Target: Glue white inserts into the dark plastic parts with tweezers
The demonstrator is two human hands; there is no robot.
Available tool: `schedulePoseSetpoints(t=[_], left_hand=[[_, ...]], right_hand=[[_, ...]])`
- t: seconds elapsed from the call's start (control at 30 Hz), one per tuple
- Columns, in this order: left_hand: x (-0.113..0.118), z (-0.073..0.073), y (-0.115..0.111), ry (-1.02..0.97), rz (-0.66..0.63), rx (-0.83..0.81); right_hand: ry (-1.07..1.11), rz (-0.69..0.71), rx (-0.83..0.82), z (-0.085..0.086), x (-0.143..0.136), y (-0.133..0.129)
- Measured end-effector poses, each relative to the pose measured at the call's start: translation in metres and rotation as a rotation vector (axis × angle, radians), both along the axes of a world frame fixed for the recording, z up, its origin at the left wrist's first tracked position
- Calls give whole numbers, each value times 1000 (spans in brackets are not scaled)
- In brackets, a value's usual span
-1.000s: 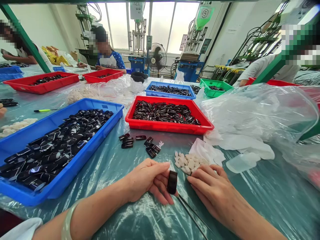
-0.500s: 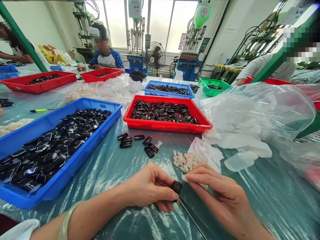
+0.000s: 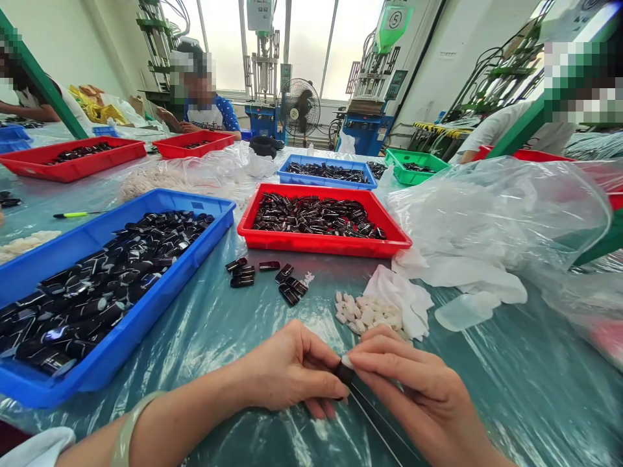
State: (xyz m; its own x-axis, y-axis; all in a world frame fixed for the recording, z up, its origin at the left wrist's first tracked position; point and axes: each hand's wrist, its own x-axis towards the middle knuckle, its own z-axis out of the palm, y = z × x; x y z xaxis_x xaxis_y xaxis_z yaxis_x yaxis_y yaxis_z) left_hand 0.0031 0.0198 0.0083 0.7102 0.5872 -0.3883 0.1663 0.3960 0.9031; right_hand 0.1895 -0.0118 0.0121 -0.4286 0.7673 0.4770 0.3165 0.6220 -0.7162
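Observation:
My left hand point(image 3: 292, 373) pinches a small black plastic part point(image 3: 345, 374) between thumb and fingers, low in the middle of the view. My right hand point(image 3: 418, 383) is closed on a small white piece point(image 3: 346, 360), holding it against the top end of the black part. A pair of thin metal rods, like tweezers point(image 3: 372, 421), runs from beside the black part down under my right hand; what grips it is hidden. Just beyond my right hand lies a pile of whitish pieces point(image 3: 365, 313). Several loose black parts point(image 3: 287, 279) lie farther off.
A blue tray point(image 3: 195, 259) of black parts stands left, a red tray point(image 3: 321, 244) of them ahead. White cloth point(image 3: 399, 298), a translucent bottle point(image 3: 464, 311) and clear plastic bags point(image 3: 496, 207) lie right. Across the table a person point(image 3: 209, 117) sits; others are at the sides.
My right hand has moved left, bringing the white piece from beside the pile onto the end of the black part. My left hand has stayed nearly in place.

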Motion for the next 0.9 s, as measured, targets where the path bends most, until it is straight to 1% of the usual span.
schedulePoseSetpoints(t=[0.3,0.6,0.77,0.9], left_hand=[[-1,-5,0,-3,11,13],[-3,-4,-1,40,-3,31],[-3,-3,-1,41,-5,29],[-4,-2,-1,39,-6,32]], right_hand=[[94,-70,-118,-6,-6,-3],[42,-4,-145,-8,-4,-1],[30,-1,-180,-9,-3,-1],[26,10,-170,-7,-2,-2]])
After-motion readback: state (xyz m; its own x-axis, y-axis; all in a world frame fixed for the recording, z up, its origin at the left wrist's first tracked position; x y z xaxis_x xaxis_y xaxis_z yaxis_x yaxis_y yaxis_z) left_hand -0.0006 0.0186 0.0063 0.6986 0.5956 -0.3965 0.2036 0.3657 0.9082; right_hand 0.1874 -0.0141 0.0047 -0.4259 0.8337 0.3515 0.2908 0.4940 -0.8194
